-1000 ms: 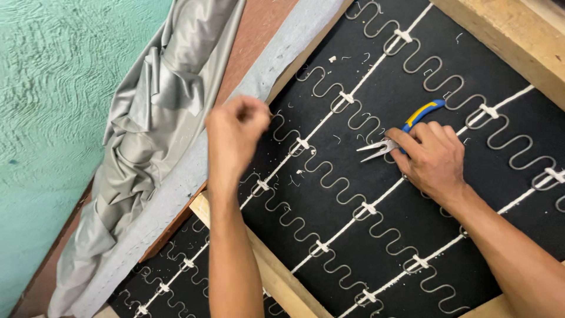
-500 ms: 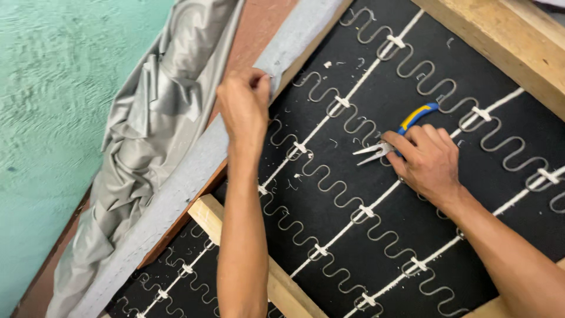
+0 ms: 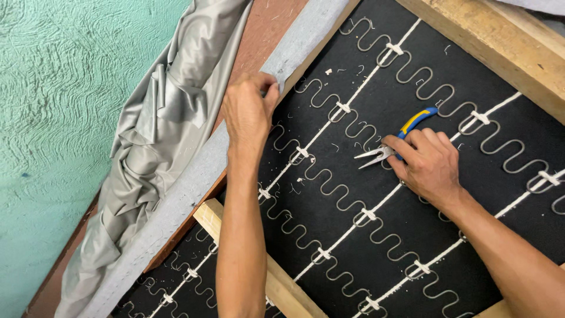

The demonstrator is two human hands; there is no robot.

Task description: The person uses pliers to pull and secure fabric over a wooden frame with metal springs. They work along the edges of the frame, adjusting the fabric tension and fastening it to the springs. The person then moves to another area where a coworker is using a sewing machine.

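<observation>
left hand pinching grey edge strip | right hand gripping pliers

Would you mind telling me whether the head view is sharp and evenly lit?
Head view: sharp and evenly lit; left hand and right hand unblurred; pliers crisp; soft sheen on the grey fabric; faint shadows only.
</observation>
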